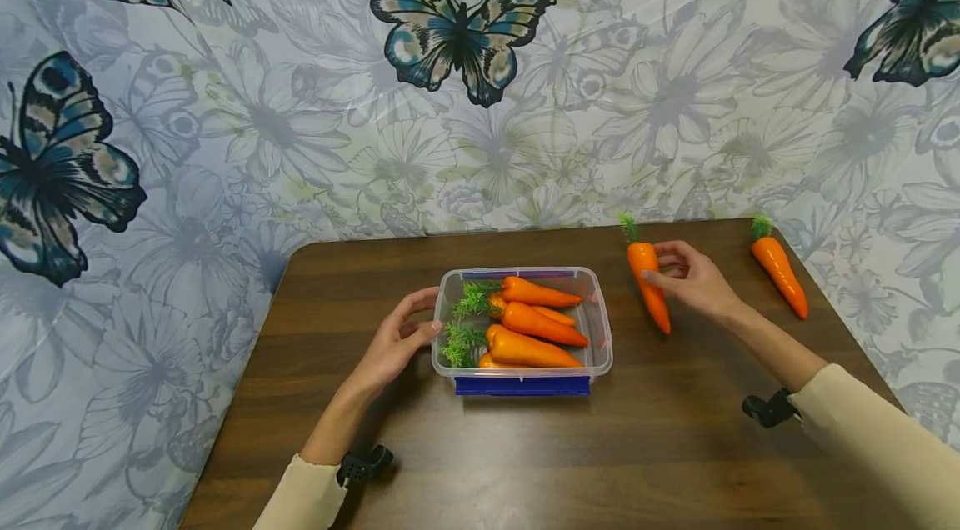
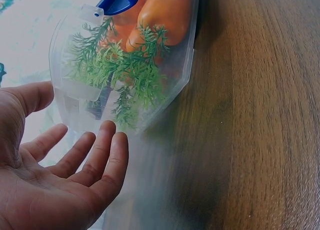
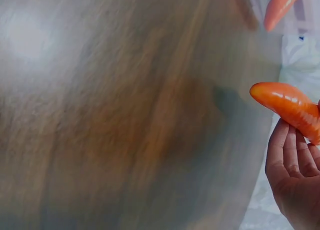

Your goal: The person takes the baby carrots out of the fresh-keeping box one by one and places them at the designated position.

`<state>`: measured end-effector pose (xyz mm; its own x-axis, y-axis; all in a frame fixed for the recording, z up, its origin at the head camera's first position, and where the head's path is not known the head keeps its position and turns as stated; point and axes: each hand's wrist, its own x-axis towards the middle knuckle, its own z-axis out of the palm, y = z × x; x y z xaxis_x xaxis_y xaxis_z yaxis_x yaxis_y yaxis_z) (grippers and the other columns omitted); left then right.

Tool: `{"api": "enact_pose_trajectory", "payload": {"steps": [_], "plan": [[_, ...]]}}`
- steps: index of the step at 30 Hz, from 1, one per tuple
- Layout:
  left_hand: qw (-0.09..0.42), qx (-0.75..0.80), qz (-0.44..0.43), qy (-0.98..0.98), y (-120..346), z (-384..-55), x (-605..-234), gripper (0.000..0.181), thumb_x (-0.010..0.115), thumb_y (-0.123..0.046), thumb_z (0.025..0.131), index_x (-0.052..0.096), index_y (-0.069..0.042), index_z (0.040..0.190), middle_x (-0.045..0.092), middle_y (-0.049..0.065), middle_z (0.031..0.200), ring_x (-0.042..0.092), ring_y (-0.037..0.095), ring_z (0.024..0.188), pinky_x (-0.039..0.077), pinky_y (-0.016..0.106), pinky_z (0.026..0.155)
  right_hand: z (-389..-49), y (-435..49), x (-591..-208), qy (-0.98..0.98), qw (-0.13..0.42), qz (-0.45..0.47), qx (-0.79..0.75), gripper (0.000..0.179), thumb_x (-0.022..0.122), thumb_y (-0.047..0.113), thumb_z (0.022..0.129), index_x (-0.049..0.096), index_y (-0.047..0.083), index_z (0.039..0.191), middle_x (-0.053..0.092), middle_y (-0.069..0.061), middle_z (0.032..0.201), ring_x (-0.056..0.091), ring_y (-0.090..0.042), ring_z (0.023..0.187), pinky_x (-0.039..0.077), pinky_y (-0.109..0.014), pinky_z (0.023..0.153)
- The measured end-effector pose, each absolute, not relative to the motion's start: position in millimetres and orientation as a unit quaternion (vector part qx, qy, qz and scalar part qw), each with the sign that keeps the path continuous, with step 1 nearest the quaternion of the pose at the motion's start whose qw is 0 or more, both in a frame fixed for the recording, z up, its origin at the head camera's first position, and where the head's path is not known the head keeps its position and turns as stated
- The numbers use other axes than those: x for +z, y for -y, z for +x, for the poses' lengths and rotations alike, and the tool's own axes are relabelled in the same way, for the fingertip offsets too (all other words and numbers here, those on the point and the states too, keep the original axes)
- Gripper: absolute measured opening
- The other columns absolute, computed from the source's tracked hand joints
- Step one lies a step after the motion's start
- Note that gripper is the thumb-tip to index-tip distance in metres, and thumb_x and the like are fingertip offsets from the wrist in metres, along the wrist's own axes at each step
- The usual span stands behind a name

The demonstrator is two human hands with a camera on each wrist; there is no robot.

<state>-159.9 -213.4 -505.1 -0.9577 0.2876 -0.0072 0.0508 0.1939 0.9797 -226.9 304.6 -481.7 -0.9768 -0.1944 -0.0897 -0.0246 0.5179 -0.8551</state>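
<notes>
The right hand (image 1: 696, 280) pinches a carrot (image 1: 649, 287), tip toward the desk's (image 1: 600, 455) front edge, right of the box (image 1: 525, 372); the left hand (image 1: 393, 344), fingers loosely spread, is nearer the box.

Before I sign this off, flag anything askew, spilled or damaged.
Nothing stands out: the container sits upright on the table, nothing looks spilled, and the carrots show no visible damage, including the one near the right edge.
</notes>
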Motion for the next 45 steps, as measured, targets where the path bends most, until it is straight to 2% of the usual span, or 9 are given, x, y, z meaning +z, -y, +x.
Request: {"api": "enact_pose_trajectory", "payload": {"steps": [4, 10, 19, 22, 25, 29, 38, 42, 45], "plan": [[0.094, 0.624, 0.114, -0.767, 213, -160, -505, 0.056, 0.064, -0.019, 0.110, 0.044, -0.019, 0.162, 0.050, 0.023, 0.158, 0.067, 0.043, 0.127, 0.060, 0.026, 0.094, -229, -315, -488, -0.885, 0.078, -0.053, -0.457, 0.068, 0.070, 0.035, 0.105, 0.043, 0.001, 0.158, 0.060, -0.029, 0.146, 0.064, 0.002, 0.096, 0.062, -0.024, 0.081], [0.091, 0.621, 0.123, -0.768, 213, -162, -507, 0.057, 0.063, -0.018, 0.110, 0.042, -0.016, 0.163, 0.049, 0.025, 0.158, 0.069, 0.038, 0.124, 0.059, 0.025, 0.094, -230, -334, -494, -0.886, 0.073, -0.040, -0.456, 0.071, 0.070, 0.038, 0.106, 0.041, 0.000, 0.158, 0.058, -0.030, 0.146, 0.064, 0.007, 0.092, 0.065, -0.031, 0.080], [0.094, 0.623, 0.121, -0.767, 213, -162, -504, 0.057, 0.064, -0.018, 0.109, 0.044, -0.018, 0.163, 0.050, 0.024, 0.157, 0.071, 0.029, 0.121, 0.061, 0.028, 0.092, -231, -354, -498, -0.907, 0.044, -0.011, -0.419, 0.074, 0.067, 0.044, 0.106, 0.041, -0.001, 0.158, 0.058, -0.031, 0.143, 0.057, 0.013, 0.086, 0.060, -0.022, 0.073], [0.096, 0.623, 0.117, -0.767, 213, -161, -503, 0.057, 0.065, -0.018, 0.109, 0.044, -0.020, 0.162, 0.051, 0.023, 0.157, 0.070, 0.031, 0.122, 0.061, 0.029, 0.092, -231, -360, -499, -0.915, 0.038, 0.001, -0.402, 0.075, 0.066, 0.049, 0.106, 0.042, 0.000, 0.157, 0.059, -0.030, 0.143, 0.059, 0.004, 0.091, 0.055, -0.019, 0.073], [0.096, 0.624, 0.114, -0.767, 213, -161, -504, 0.056, 0.065, -0.019, 0.109, 0.045, -0.020, 0.162, 0.051, 0.023, 0.157, 0.069, 0.036, 0.124, 0.061, 0.028, 0.092, -232, -367, -501, -0.922, 0.033, 0.010, -0.385, 0.076, 0.064, 0.051, 0.106, 0.042, -0.001, 0.157, 0.058, -0.031, 0.144, 0.065, -0.019, 0.104, 0.052, -0.022, 0.077], [0.095, 0.625, 0.117, -0.766, 213, -160, -504, 0.056, 0.064, -0.018, 0.109, 0.045, -0.018, 0.162, 0.051, 0.024, 0.157, 0.068, 0.043, 0.126, 0.061, 0.027, 0.092, -233, -376, -504, -0.927, 0.025, 0.024, -0.374, 0.078, 0.062, 0.052, 0.107, 0.041, -0.004, 0.157, 0.057, -0.033, 0.144, 0.061, -0.045, 0.121, 0.048, -0.031, 0.085], [0.097, 0.624, 0.113, -0.767, 213, -160, -504, 0.056, 0.064, -0.018, 0.110, 0.044, -0.019, 0.162, 0.051, 0.024, 0.157, 0.067, 0.043, 0.126, 0.060, 0.026, 0.093, -233, -392, -513, -0.934, -0.003, 0.056, -0.354, 0.074, 0.060, 0.046, 0.107, 0.043, -0.009, 0.154, 0.057, -0.035, 0.142, 0.062, -0.048, 0.119, 0.045, -0.029, 0.083], [0.098, 0.623, 0.113, -0.768, 213, -160, -503, 0.056, 0.064, -0.019, 0.110, 0.044, -0.019, 0.162, 0.051, 0.024, 0.157, 0.067, 0.043, 0.126, 0.060, 0.027, 0.093, -231, -397, -512, -0.937, -0.020, 0.070, -0.340, 0.072, 0.059, 0.044, 0.107, 0.043, -0.011, 0.153, 0.057, -0.037, 0.141, 0.061, -0.051, 0.120, 0.045, -0.035, 0.083], [0.097, 0.624, 0.114, -0.767, 213, -160, -503, 0.056, 0.064, -0.018, 0.110, 0.044, -0.019, 0.162, 0.051, 0.024, 0.157, 0.067, 0.043, 0.127, 0.061, 0.027, 0.092, -229, -399, -509, -0.941, -0.032, 0.082, -0.326, 0.072, 0.059, 0.043, 0.107, 0.045, -0.011, 0.151, 0.058, -0.037, 0.139, 0.059, -0.053, 0.120, 0.048, -0.048, 0.086]]}}
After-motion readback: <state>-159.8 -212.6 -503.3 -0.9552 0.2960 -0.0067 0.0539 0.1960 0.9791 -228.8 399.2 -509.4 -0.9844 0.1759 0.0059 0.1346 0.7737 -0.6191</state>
